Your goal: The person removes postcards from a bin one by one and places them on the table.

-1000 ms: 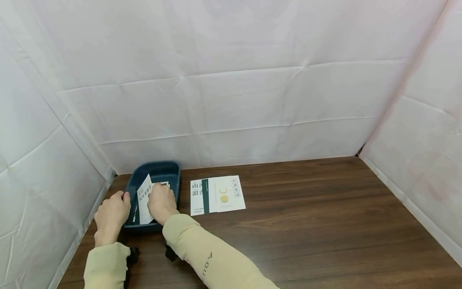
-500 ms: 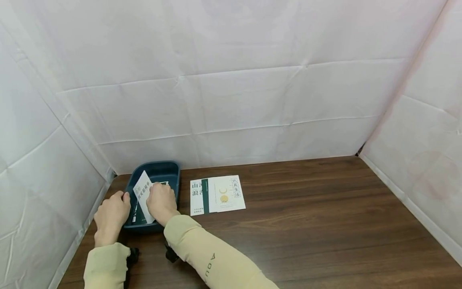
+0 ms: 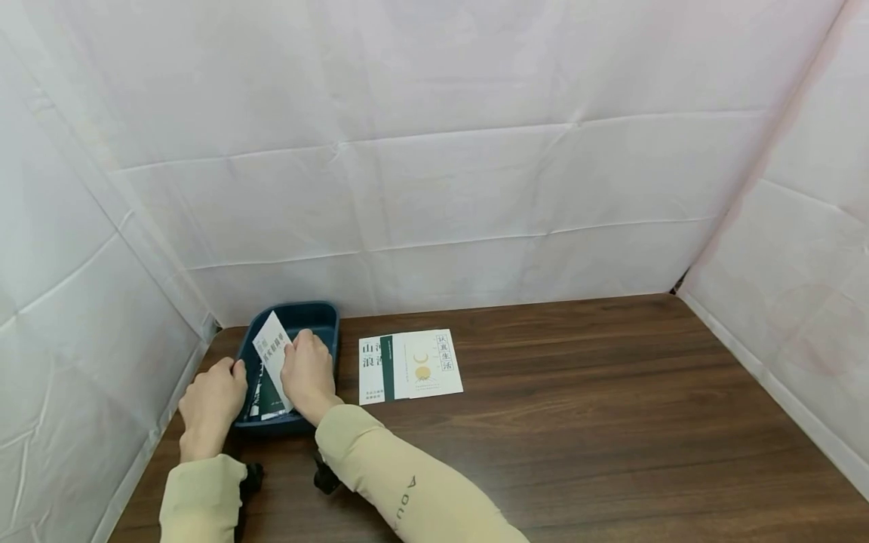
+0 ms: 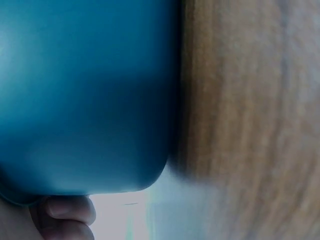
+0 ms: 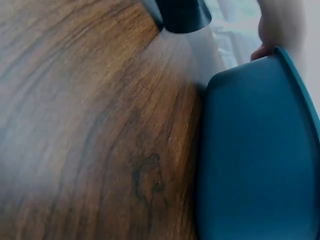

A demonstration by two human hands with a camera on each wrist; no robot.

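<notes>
My left hand (image 3: 212,400) grips the left rim of a dark blue plastic bin (image 3: 314,311); its curled fingertips (image 4: 70,207) show against the bin's outer wall in the left wrist view. Over the bin, my right hand (image 3: 308,373) holds a white card (image 3: 273,347) printed with dark Chinese characters, tilted up with one corner pointing to the back. The right fingertips are mostly hidden behind the hand. Under it, a dark green card (image 3: 266,394) and other pieces with white edges lie in the bin.
Right of the bin, several overlapping white and green cards (image 3: 424,366) lie flat on the brown wooden table (image 3: 577,407). White sheeting (image 3: 475,188) walls the table at the back and both sides.
The right hand has shifted slightly right and up, turning the white card so its top leans left. More of the green card beneath is uncovered. The left hand stays on the rim.
</notes>
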